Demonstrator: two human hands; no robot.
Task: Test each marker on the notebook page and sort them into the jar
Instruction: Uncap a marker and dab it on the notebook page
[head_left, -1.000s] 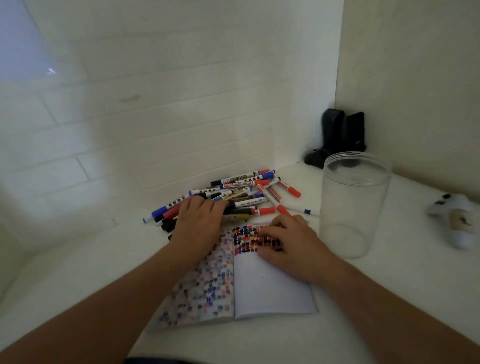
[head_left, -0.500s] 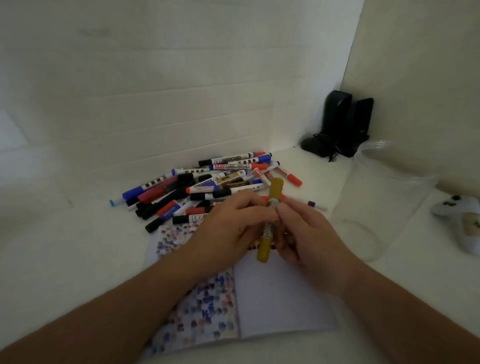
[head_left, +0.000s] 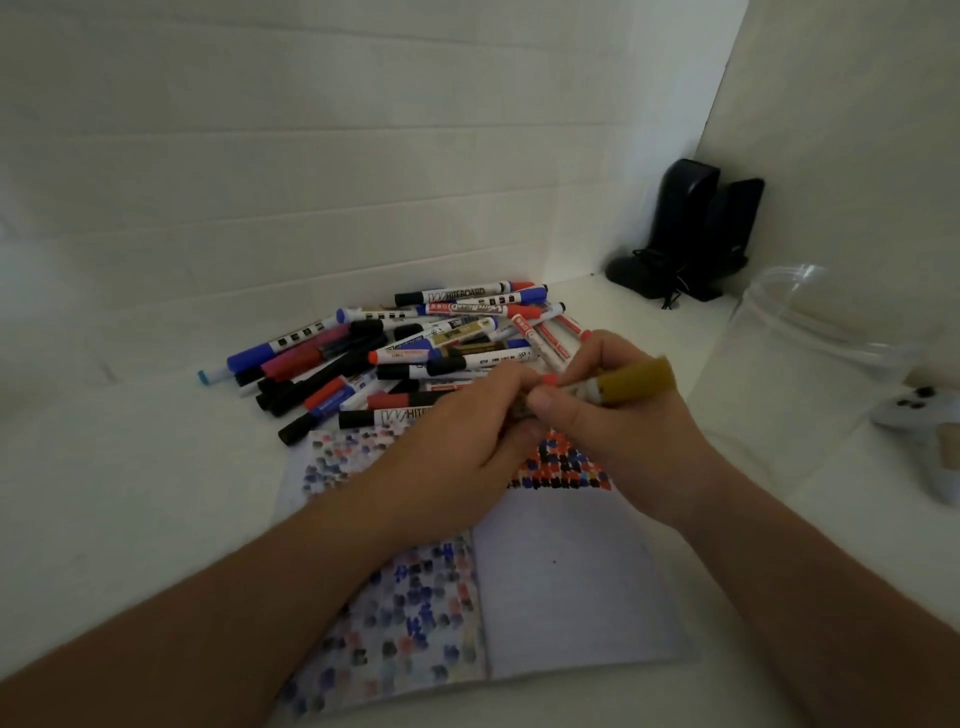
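Observation:
Both hands hold one gold marker (head_left: 631, 383) above the open notebook (head_left: 571, 587). My right hand (head_left: 618, 421) grips its barrel, whose gold end points right. My left hand (head_left: 467, 441) pinches the marker's other end, which its fingers hide. The notebook's left page is covered with coloured test marks, and the right page has rows of marks along its top. A pile of several red, blue and black markers (head_left: 415, 353) lies behind the notebook. The clear plastic jar (head_left: 810, 374) stands to the right of my hands, with nothing visible in it.
Two black speakers (head_left: 696, 234) stand in the back right corner with a cable. A white game controller (head_left: 924, 431) lies at the right edge beside the jar. White walls close in the desk at the back and right.
My left hand lifted the gold marker from the pile and my right hand joined it. The marker has since turned from upright to lying across, gold end to the right.

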